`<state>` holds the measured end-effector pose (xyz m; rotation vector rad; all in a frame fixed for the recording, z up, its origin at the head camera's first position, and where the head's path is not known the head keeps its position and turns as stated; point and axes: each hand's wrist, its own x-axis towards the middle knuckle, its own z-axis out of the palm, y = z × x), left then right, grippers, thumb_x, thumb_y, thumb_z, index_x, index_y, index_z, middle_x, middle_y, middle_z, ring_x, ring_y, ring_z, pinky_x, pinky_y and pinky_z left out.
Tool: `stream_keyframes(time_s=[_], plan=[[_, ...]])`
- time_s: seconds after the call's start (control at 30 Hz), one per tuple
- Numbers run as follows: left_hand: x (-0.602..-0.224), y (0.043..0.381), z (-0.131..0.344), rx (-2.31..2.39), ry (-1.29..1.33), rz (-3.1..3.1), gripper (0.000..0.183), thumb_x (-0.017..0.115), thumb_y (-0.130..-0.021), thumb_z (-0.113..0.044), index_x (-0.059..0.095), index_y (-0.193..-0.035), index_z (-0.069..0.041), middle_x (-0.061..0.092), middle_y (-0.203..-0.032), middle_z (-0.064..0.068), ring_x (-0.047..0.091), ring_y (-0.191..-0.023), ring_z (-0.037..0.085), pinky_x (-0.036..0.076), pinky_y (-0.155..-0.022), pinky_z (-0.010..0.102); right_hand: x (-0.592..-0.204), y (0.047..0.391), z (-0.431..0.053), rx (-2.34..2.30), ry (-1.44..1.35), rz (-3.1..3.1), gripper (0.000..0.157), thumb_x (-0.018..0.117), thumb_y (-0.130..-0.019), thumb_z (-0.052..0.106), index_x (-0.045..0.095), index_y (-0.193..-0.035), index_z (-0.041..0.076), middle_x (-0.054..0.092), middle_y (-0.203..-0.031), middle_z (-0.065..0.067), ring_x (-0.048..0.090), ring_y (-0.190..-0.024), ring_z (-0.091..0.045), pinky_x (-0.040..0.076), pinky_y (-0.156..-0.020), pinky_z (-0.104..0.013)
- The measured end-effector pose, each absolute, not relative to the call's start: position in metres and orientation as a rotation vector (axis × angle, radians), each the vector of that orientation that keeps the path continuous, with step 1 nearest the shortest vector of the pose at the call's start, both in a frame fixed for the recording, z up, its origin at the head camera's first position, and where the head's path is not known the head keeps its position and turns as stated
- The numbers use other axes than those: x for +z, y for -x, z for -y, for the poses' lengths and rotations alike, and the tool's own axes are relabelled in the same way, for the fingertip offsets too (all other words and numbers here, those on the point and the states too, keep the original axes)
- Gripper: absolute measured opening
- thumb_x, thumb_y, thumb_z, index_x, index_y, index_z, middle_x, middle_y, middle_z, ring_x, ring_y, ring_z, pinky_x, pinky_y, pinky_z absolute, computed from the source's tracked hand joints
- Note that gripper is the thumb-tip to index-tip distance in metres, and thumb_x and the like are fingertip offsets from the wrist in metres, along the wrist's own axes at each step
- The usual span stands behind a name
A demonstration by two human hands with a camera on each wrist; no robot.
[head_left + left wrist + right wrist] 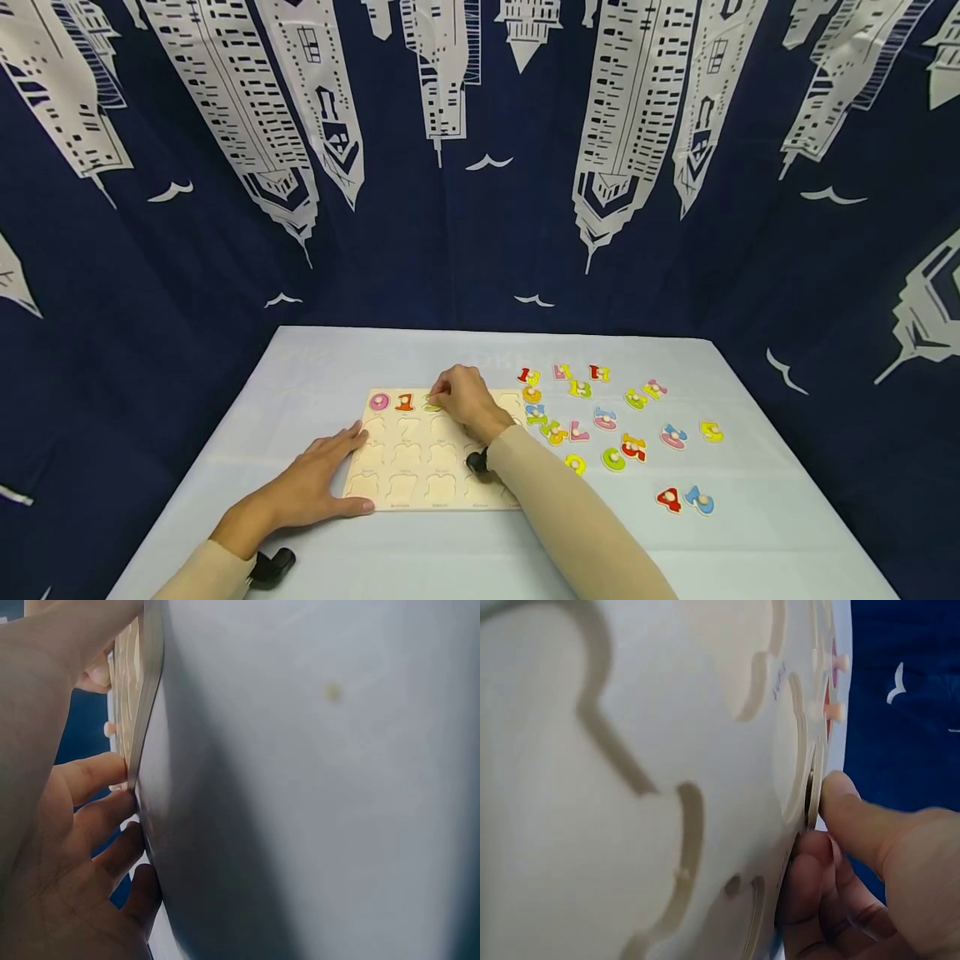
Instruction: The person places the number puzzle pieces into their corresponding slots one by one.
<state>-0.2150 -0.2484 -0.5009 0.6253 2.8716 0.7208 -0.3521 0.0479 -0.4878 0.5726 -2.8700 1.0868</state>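
A pale wooden puzzle board (405,500) with number-shaped recesses lies on the table. A pink 0 piece (379,402) and a red-orange 1 piece (405,402) sit in its top row. Beside them my right hand (465,402) pinches a yellow-green puzzle piece (432,407) over the top row, its shape mostly covered by the fingers. The right wrist view shows this piece's edge (817,784) tilted between thumb and fingers. My left hand (311,483) rests spread at the board's left side, fingertips at its edge and thumb at the near corner.
Several loose number and sign pieces lie right of the board, among them a red 4 (669,500), a blue piece (699,500) and a green ring-shaped piece (613,459). A white cloth covers the table (315,367). Behind hangs a dark blue curtain (450,250) with printed buildings.
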Motion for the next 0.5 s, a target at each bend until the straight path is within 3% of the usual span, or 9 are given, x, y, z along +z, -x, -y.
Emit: stream_keyframes(time_s=[0.5], plan=[[-0.501, 0.214, 0.249, 0.723, -0.617, -2.879, 0.120, 0.094, -0.089, -0.070, 0.047, -0.177, -0.004, 0.036, -0.191, 0.019, 0.043, -0.169, 0.055, 0.042, -0.131, 0.081, -0.495, 0.357, -0.060, 1.343, -0.524, 2.811, 0.007, 0.092, -0.103, 0.015, 0.092, -0.097, 0.012, 0.088, -0.093, -0.003, 0.068, -0.083, -0.013, 0.056, -0.078, -0.027]])
